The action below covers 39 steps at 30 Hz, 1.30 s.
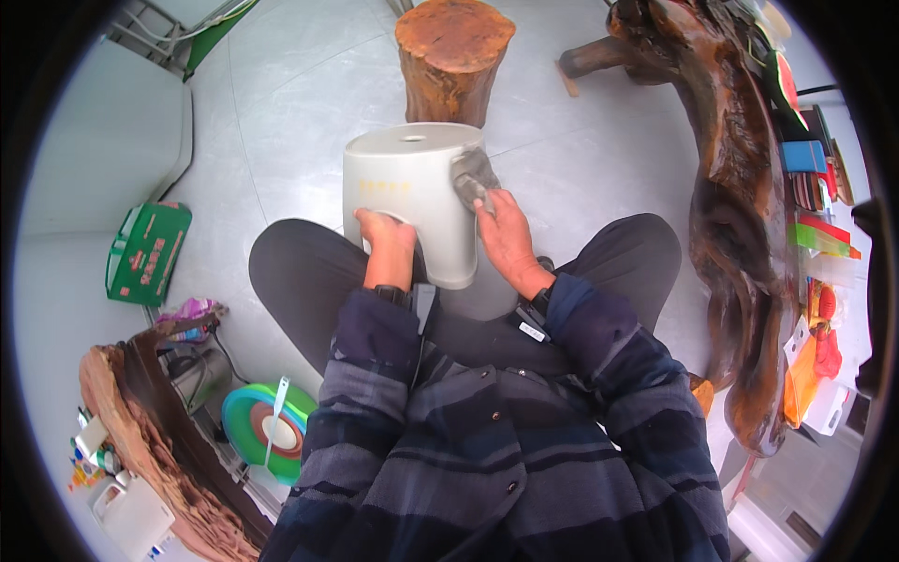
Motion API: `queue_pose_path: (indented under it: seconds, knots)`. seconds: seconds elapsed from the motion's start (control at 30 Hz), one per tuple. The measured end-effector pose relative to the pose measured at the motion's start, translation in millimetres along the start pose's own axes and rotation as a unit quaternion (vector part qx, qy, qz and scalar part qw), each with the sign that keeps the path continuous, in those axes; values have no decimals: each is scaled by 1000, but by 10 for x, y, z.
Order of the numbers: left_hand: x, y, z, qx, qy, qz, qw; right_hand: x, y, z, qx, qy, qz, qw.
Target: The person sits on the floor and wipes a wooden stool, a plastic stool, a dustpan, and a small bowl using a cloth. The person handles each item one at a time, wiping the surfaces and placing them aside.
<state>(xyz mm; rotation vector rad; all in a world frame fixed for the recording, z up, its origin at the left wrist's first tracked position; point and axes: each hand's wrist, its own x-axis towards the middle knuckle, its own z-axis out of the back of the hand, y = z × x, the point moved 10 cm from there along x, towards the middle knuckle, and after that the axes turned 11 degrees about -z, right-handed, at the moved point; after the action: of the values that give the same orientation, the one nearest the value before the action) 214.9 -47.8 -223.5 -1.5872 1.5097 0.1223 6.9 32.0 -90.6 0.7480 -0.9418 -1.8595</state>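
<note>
A white plastic stool (414, 168), with a small hole in its seat and a row of yellow marks on its side, is held in front of my knees. My left hand (386, 235) grips it at the arched opening between its legs, some fingers hidden inside. In my right hand (507, 235) is a crumpled grey cloth (474, 175), pressed against the stool's right side near the top.
Ahead stands a tree-stump stool (453, 60). A carved dark wood piece (730, 161) runs down the right, beside assorted goods. At left are a green carton (149, 253), a raw-edged wooden slab (154, 449) and a green and blue round basin (239, 421).
</note>
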Motion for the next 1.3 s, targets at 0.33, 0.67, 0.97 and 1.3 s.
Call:
queue_pose_path:
  seconds: [0.33, 0.67, 0.97, 1.3]
  knots:
    - [10, -166, -33, 34, 1, -45, 998, -686, -151, -764, -152, 294, 149, 932]
    - [-56, 21, -89, 70, 25, -25, 997, 169, 459, -114, 27, 66, 54, 996]
    - [89, 21, -29, 46, 20, -14, 999, -636, -390, -812, -325, 396, 13, 859]
    - [-6, 18, -264, -27, 82, 43, 995, 394, -959, 265, 25, 18, -232, 972]
